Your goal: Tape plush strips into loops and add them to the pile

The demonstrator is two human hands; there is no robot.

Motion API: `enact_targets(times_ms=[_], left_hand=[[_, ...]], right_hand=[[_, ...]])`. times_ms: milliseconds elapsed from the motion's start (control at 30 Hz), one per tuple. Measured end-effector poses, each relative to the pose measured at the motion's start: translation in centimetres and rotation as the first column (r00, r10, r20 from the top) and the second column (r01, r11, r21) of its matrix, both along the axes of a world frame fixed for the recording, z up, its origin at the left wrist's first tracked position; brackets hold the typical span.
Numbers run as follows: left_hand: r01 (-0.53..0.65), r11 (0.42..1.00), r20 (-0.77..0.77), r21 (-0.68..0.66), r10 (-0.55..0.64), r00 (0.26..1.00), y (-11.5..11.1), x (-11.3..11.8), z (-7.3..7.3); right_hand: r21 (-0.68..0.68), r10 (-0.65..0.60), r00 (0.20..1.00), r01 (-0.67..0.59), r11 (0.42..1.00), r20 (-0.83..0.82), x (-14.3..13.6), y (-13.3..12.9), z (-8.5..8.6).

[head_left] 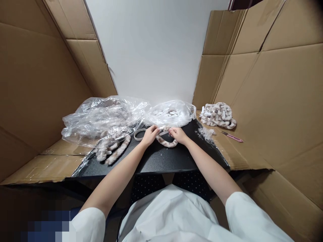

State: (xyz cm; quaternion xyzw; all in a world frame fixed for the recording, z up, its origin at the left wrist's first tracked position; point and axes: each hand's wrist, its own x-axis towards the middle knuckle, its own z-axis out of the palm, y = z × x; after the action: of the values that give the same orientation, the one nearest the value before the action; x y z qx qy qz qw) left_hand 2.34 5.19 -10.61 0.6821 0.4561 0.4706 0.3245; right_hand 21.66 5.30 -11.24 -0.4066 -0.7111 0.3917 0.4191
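1. Cardboard panels [285,90] flank your black bench [161,161] on both sides, with a pale wall [156,47] beyond it.
2. Your left hand [150,134] has its fingers closed on the left end of a curved, mottled plush band [167,144] over the middle of the bench.
3. Your right hand [178,135] pinches the band's other end, where a pale strip [164,133] shows between your hands.
4. Just beside your left hand lies a thin, pale ring [139,134].
5. To your left, loose plush bands [118,151] lie partly under a large clear plastic bag [101,116].
6. Beyond your hands sits a smaller clear bag [171,114] containing white pieces.
7. To your right, a plush band pile [218,115] rests on cardboard, near whitish scraps [207,133] and a pink-handled cutter [232,136].
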Motion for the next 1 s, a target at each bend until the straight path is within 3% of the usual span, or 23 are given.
enact_targets(times_ms=[67,133,233,300,400,500,567,667,767,833,900,1000], left_hand=[[-0.020,0.973,-0.090,0.231,0.042,0.995,-0.6,0.0,0.5],[0.090,0.925,-0.237,0.370,0.001,0.972,-1.1,0.3,0.8],[0.268,0.919,-0.374,0.289,-0.149,0.915,-1.4,0.9,0.8],[0.289,0.933,-0.348,0.215,-0.203,0.915,-1.2,1.2,0.6],[0.251,0.946,-0.269,0.206,-0.192,0.944,-1.0,1.3,0.4],[0.212,0.941,-0.248,0.262,-0.146,0.958,-1.1,1.1,0.6],[0.185,0.938,-0.250,0.294,-0.111,0.962,-1.4,1.1,0.7],[0.115,0.952,-0.210,0.284,-0.056,0.976,-1.7,1.0,0.8],[-0.022,0.971,-0.078,0.239,0.042,0.996,-1.5,0.9,0.8],[-0.132,0.962,0.026,0.237,0.130,0.991,-1.1,0.7,0.8],[-0.202,0.952,0.094,0.230,0.185,0.978,-0.9,0.5,0.9],[-0.168,0.960,0.065,0.223,0.157,0.985,-1.0,0.4,0.9]], right_hand=[[0.199,-0.076,0.982,0.041,0.979,0.173,0.1,-0.3,0.2],[0.373,-0.131,0.933,-0.005,0.928,0.336,0.1,-0.6,0.4],[0.451,-0.083,0.909,-0.123,0.884,0.410,0.0,-0.9,0.3],[0.459,-0.063,0.928,-0.122,0.880,0.368,-0.1,-1.0,0.2],[0.466,-0.150,0.955,0.013,0.885,0.257,0.1,-0.6,0.4],[0.530,-0.290,0.944,0.168,0.831,0.155,2.2,-0.1,1.8],[0.547,-0.423,0.905,0.335,0.767,0.038,5.6,-0.3,3.0],[0.418,-0.647,0.762,0.598,0.683,-0.034,13.9,-1.7,3.7],[0.358,-0.769,0.610,0.686,0.633,0.190,23.4,-4.1,2.3],[0.402,-0.799,0.472,0.694,0.598,0.373,28.4,-5.3,0.5],[0.462,-0.801,0.355,0.674,0.577,0.482,31.3,-6.1,-1.1],[0.456,-0.760,0.287,0.658,0.599,0.583,32.2,-6.4,-2.7]])
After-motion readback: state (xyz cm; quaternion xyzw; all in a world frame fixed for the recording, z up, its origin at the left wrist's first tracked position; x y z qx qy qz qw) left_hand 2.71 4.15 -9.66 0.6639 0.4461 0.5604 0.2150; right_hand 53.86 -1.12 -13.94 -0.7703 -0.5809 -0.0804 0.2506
